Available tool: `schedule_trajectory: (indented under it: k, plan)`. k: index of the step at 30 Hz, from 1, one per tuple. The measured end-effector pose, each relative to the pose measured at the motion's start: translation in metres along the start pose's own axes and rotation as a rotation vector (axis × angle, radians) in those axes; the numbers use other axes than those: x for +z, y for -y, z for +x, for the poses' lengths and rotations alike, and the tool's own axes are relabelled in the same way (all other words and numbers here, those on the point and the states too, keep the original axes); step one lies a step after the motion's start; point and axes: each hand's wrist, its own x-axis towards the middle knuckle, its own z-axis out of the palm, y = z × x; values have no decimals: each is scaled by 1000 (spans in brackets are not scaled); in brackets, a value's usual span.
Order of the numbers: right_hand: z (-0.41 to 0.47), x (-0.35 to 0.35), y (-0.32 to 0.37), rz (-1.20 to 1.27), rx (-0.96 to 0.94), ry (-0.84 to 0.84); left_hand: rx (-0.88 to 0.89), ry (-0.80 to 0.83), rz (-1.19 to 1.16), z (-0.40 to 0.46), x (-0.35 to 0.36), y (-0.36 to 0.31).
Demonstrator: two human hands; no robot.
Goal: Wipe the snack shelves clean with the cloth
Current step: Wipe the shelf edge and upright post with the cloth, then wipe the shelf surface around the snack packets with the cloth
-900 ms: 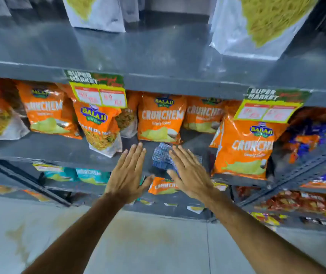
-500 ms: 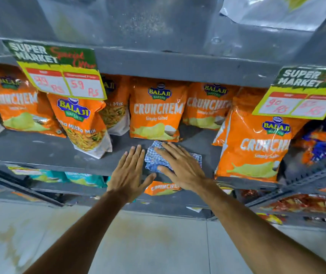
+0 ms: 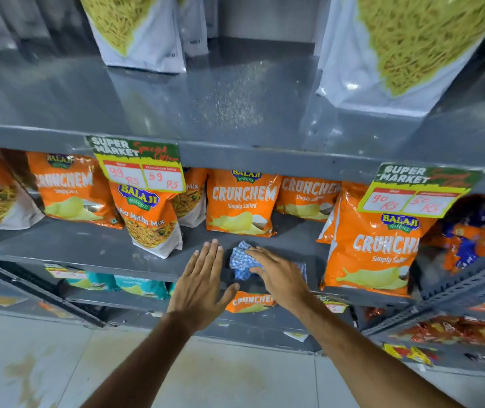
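A blue-and-white checked cloth lies bunched on the grey middle shelf, in the gap between snack bags. My right hand rests on top of it, fingers curled over the fabric and gripping it. My left hand is just left of the cloth at the shelf's front edge, flat, fingers spread, holding nothing. The grey upper shelf carries a patch of pale crumbs in its middle.
Orange Crunchem bags stand behind and right of the cloth, a Mitha Mix bag to the left. Price tags hang from the upper shelf edge. White noodle-snack bags stand above. Lower shelves hold more packets.
My right hand came down onto the cloth and bunched it under the fingers. My left hand moved forward to the shelf edge beside it. The view moved closer, then tilted up.
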Motion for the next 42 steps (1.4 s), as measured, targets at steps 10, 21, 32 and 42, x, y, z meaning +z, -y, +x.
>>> schedule_trajectory:
  k: [10,21,32,42]
  plan:
    - [-61,-106,64,212,17,-202,77,-208,-54,-45,-118,-39]
    - [-92,-236,122,266,-160,-474,364,-509,-65,-35,-255,-99]
    - [-71,-347,121,243,-208,-702,254,-542,-15,51,-325,-133]
    - [-26,-337,145,254,-314,-639,180,-567,62,52,-343,-96]
